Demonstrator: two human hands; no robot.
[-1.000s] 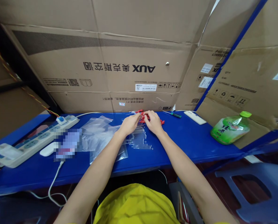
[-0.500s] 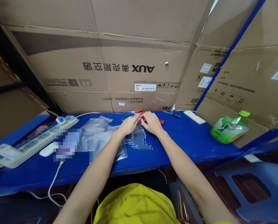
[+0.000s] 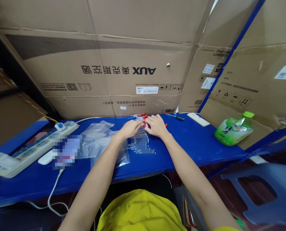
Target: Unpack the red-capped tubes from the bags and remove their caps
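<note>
My left hand (image 3: 130,129) and my right hand (image 3: 156,126) meet near the back of the blue table. Their fingertips are closed round a small red screwdriver handle (image 3: 144,122), partly hidden by the fingers. Just behind them lie screwdrivers with red handles (image 3: 141,114) and thin shafts. Below the hands, several thin, shiny screwdriver shafts (image 3: 140,141) are laid side by side in a row. Another red handle (image 3: 166,125) peeks out beside my right hand. Clear plastic bags (image 3: 97,141) lie left of the row, partly behind my left forearm.
A power strip (image 3: 37,147) and a blurred-out item (image 3: 67,150) with a cable are at the left. A green screwdriver (image 3: 179,117), a white phone-like slab (image 3: 198,119) and a green tea bottle (image 3: 234,130) stand or lie at the right. Cardboard (image 3: 119,54) walls the back.
My hands stay together over the red handles, with small finger movements. My right hand now covers more of the red handles beside it. The whole view has shifted slightly.
</note>
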